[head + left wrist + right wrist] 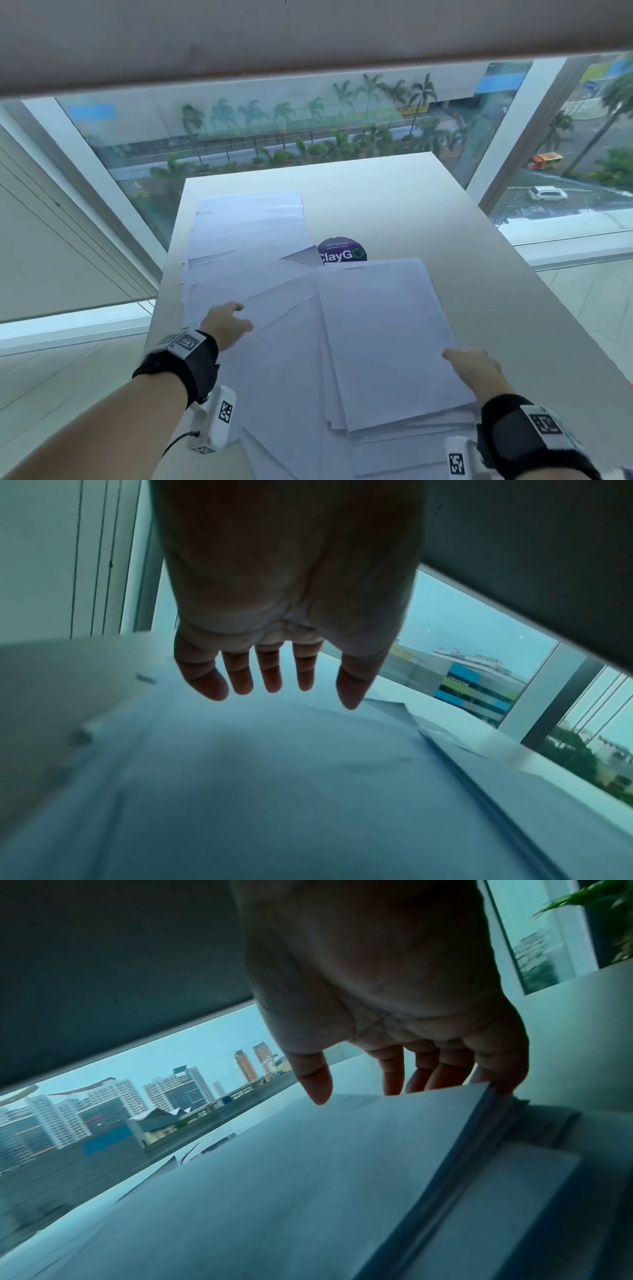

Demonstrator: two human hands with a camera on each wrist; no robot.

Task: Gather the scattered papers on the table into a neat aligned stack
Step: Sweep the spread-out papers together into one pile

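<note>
Loose white sheets (pixel 246 233) lie fanned and overlapping down the left half of the white table (pixel 428 212). My left hand (pixel 239 313) hovers over them near the table's left edge, and its straight, spread fingers (pixel 270 680) hold nothing above the sheets (pixel 274 777). On the right, a thicker squared stack of papers (pixel 387 335) lies slightly tilted over other sheets. My right hand (pixel 459 359) grips this stack (pixel 308 1164) at its right edge, with the fingers (pixel 441 1077) curled behind the edge and the thumb over the top sheet.
A round purple "ClayGo" sticker (pixel 342 251) shows on the table between the two paper groups. More sheets (pixel 394 455) stick out under the stack toward the near edge. The table's far end meets a large window (pixel 308 130), and its right side is bare.
</note>
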